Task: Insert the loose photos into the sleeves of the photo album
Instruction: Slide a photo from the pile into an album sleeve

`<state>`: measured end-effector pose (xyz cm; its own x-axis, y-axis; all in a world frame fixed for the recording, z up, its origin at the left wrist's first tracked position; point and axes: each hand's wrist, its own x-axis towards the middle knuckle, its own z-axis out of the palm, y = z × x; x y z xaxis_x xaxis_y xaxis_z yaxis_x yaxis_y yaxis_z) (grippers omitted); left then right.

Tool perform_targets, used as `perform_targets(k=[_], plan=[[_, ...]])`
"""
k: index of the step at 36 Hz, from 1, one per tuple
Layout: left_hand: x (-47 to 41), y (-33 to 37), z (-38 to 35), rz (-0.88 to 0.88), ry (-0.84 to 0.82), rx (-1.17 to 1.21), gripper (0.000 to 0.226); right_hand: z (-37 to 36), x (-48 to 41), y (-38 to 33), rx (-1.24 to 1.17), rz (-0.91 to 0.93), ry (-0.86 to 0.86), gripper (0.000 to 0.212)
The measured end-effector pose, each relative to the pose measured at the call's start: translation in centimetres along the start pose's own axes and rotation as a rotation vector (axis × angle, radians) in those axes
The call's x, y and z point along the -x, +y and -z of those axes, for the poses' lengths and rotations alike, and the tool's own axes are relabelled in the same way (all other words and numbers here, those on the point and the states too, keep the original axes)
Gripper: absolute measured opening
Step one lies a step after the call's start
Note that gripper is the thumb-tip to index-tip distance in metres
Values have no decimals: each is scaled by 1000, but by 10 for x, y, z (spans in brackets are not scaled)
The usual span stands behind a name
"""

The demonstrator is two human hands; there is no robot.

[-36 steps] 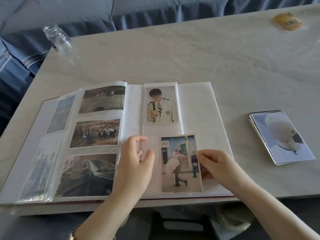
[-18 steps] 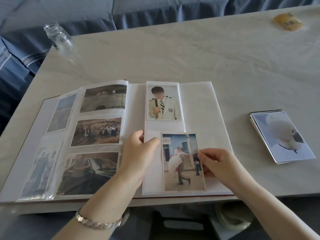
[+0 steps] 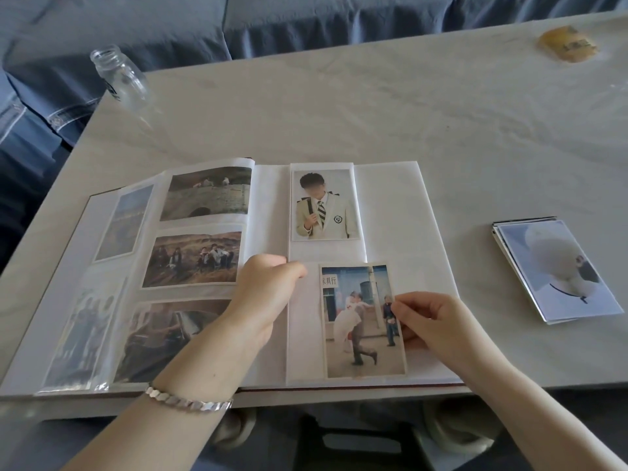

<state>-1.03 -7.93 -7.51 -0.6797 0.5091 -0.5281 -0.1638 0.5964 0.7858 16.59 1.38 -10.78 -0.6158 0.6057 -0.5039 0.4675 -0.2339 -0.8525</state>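
Observation:
The photo album (image 3: 401, 212) lies open on the table. Its left page holds several sleeved photos; the right page has a portrait photo (image 3: 324, 205) in the upper sleeve. My right hand (image 3: 431, 322) pinches the right edge of a loose street-scene photo (image 3: 362, 321) that lies over the lower sleeve of the right page. My left hand (image 3: 265, 292) pinches the top left corner of that lower sleeve, just left of the photo. A stack of loose photos (image 3: 554, 270) sits on the table to the right of the album.
A clear glass bottle (image 3: 119, 78) stands at the table's far left corner. A small yellow packet (image 3: 567, 44) lies at the far right. A blue sofa runs behind the table. The album's front edge meets the table's near edge.
My left hand has turned and closed its fingers onto the lower sleeve's top left corner. The street-scene photo has shifted slightly to the right in my right hand.

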Motion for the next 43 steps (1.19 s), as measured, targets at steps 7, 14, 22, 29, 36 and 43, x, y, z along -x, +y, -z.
perform_targets(k=[7,14,22,29,36,43], plan=[[-1,-13,-1,-115,26,57,33,0,1,-2,-20,-16,15,15],[6,-34,-1,-90,-7,176,42,-6,2,-3,37,7,102,18],[10,-40,-7,-87,58,312,38,-18,2,-15,-37,-15,54,19],[8,-45,-5,-91,42,334,41,-18,3,-19,-50,-42,62,10],[12,-42,-7,-126,44,273,36,-22,6,-24,-41,-31,24,12],[17,-38,-9,-138,37,273,34,-23,-2,-28,28,-100,-8,16]])
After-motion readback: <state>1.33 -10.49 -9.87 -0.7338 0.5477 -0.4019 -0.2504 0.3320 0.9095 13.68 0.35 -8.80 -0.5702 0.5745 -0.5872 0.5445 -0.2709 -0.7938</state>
